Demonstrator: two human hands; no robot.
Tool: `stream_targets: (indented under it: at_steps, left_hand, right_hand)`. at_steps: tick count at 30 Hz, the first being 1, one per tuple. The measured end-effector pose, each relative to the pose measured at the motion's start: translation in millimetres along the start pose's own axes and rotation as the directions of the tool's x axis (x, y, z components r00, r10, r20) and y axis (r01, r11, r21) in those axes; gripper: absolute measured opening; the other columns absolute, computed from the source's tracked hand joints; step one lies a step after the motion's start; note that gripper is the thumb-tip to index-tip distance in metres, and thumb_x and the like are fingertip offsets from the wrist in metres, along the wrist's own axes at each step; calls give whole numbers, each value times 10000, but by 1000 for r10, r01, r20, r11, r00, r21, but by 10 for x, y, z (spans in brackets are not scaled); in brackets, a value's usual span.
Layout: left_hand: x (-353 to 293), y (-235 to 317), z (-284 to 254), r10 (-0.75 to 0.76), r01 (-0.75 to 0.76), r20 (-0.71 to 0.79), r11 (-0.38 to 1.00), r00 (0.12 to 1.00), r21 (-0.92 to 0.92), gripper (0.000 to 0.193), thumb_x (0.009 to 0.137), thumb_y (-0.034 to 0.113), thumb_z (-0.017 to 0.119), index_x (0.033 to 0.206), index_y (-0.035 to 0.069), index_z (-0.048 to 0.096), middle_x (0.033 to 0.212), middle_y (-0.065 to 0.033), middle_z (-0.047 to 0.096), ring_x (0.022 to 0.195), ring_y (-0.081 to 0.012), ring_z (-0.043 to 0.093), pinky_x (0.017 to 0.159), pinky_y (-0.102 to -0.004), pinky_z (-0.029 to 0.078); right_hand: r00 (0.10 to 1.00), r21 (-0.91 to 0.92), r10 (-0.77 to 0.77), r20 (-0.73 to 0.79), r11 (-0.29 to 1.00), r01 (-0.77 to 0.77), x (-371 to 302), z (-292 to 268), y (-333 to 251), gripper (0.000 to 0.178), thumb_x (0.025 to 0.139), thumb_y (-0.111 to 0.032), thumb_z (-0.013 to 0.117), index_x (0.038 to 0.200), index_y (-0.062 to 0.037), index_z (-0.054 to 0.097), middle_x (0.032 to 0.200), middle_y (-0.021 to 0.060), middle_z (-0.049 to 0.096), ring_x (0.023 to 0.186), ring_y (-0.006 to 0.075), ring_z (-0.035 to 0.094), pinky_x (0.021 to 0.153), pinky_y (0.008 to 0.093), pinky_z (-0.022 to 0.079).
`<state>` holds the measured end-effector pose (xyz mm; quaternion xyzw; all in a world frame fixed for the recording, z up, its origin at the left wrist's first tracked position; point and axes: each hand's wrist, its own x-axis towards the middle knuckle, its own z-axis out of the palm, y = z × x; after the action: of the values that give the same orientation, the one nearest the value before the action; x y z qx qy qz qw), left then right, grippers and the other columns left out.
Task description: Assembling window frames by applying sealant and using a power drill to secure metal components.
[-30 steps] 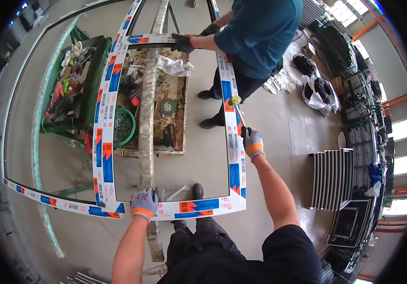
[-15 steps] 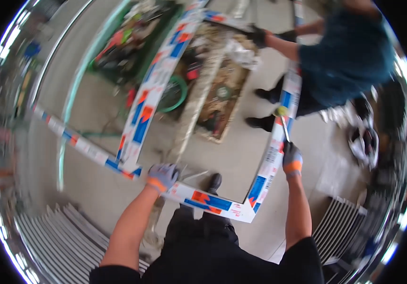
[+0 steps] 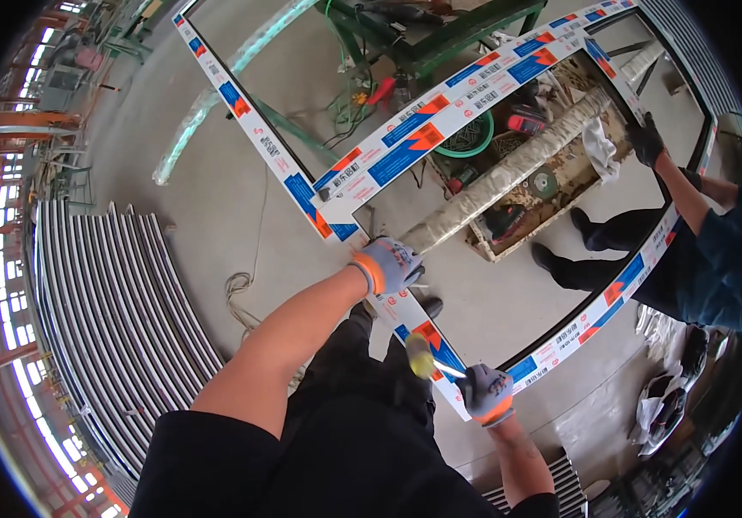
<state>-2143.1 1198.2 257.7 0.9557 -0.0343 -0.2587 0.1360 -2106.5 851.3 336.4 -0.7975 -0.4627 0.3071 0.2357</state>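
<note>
While the left hand (image 3: 388,264) and right hand (image 3: 485,393) grip the taped window frame (image 3: 440,129), fingers closed on its near rail with a co-worker's gloved hand (image 3: 647,140) opposite, carrying seems underway; steady, level movement is needed.

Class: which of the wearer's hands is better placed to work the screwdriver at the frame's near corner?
Right hand: it already holds the yellow-handled screwdriver at the frame corner. Left hand grips the rail farther along.

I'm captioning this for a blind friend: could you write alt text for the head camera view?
A person's two grey-and-orange gloved hands, left hand and right hand, grip a large metal frame wrapped in blue, orange and white film. The right hand also holds a yellow-handled screwdriver. A co-worker's black-gloved hand holds the far side.
</note>
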Motion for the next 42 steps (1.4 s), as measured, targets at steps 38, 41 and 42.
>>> stream_targets:
  at_steps: [38, 41, 42]
  left_hand:
    - [60, -85, 62, 59, -60, -29, 998, 998, -30, 301, 891, 387, 589, 947, 102, 669, 915, -101, 690, 840, -276, 667, 761, -399, 511]
    - [-39, -97, 13, 50, -50, -46, 999, 998, 6, 295, 887, 383, 594, 962, 108, 670, 921, -101, 690, 838, -272, 664, 764, -400, 508]
    - [34, -88, 2, 60, -60, -53, 998, 997, 5, 295, 887, 382, 594, 971, 111, 671, 929, -99, 691, 842, -274, 663, 771, -400, 505]
  right_hand:
    - [903, 287, 359, -236, 914, -288, 3735, 1066, 2624, 528, 953, -465, 509, 1344, -116, 571, 1376, 132, 573, 1278, 330, 523, 1041, 415, 434]
    - [883, 120, 454, -123, 890, -440, 3579, 670, 2122, 587, 897, -501, 575, 1333, -108, 579, 1342, 171, 592, 1247, 338, 551, 1005, 418, 462]
    - [908, -76, 374, -190, 916, -393, 3457, 583, 2165, 514, 885, -404, 576, 1262, -57, 619, 1274, 192, 628, 1189, 357, 592, 984, 439, 478]
